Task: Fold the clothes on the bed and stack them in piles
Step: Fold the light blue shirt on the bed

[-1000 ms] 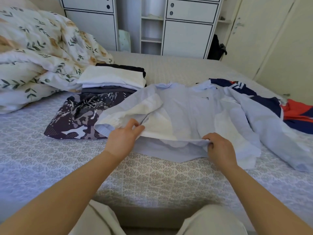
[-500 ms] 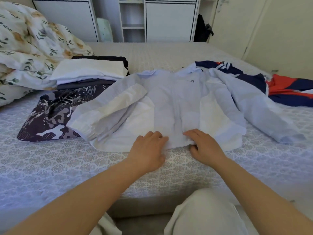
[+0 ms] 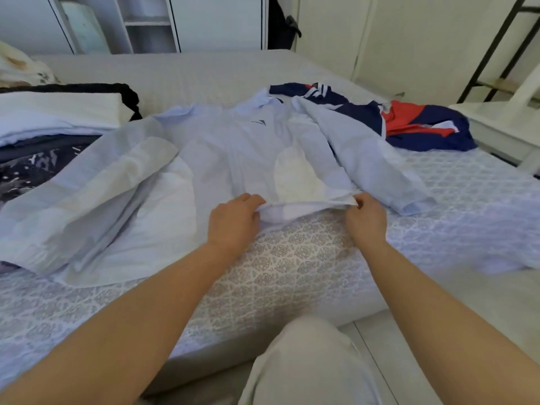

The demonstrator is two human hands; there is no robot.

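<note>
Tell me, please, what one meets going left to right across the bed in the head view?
Folded pile → light blue jacket with the left hand and right hand gripping its hem → navy and red garment.

Both forearms are bare right up to the bottom edge of the view, with no sleeve, watch or ring on the left hand (image 3: 233,220) or the right hand (image 3: 365,220). At about six o'clock a knee shows in plain light beige trousers (image 3: 309,363), the cloth smooth and unpatterned, with a soft crease running down the leg.
</note>
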